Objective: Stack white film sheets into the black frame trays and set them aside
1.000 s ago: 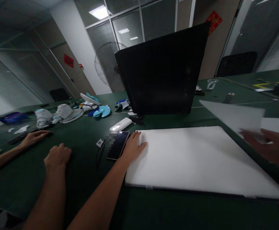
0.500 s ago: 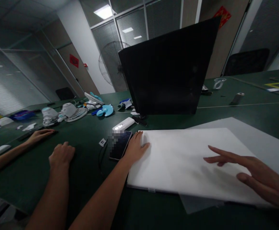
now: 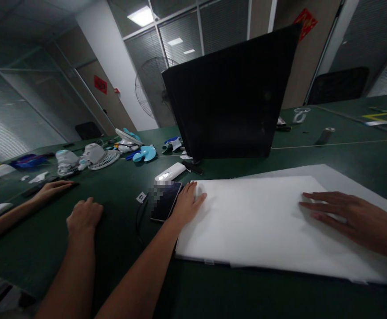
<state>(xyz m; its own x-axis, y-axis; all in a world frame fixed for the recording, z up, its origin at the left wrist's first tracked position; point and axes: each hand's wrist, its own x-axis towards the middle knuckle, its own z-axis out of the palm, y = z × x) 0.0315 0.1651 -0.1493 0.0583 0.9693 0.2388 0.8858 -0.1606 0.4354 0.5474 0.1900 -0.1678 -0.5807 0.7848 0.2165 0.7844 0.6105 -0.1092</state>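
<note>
A flat white panel with smooth white paper on top (image 3: 253, 221) lies in front of me. On its left edge my left hand (image 3: 187, 204) rests palm down, fingers together and stretched, thumb out over the white surface. My right hand (image 3: 353, 217) is over the right part with its fingers stretched and apart; whether the fingertips touch the paper I cannot tell. A second, greyer sheet (image 3: 333, 177) sticks out behind the panel's upper right edge. Beside my left wrist lies a dark phone (image 3: 166, 204), partly blurred by pixels.
A black monitor (image 3: 229, 102) stands behind the panel. Near its foot is a white stick-shaped device (image 3: 170, 172). At left another person's fist (image 3: 84, 215) and a further hand (image 3: 55, 188) rest on the green table (image 3: 120, 274). Fan parts (image 3: 105, 159) lie farther back.
My right hand has turned palm down and shifted slightly up and right. The sheet corner that stuck out below the panel's front edge no longer shows. My left hand stays put.
</note>
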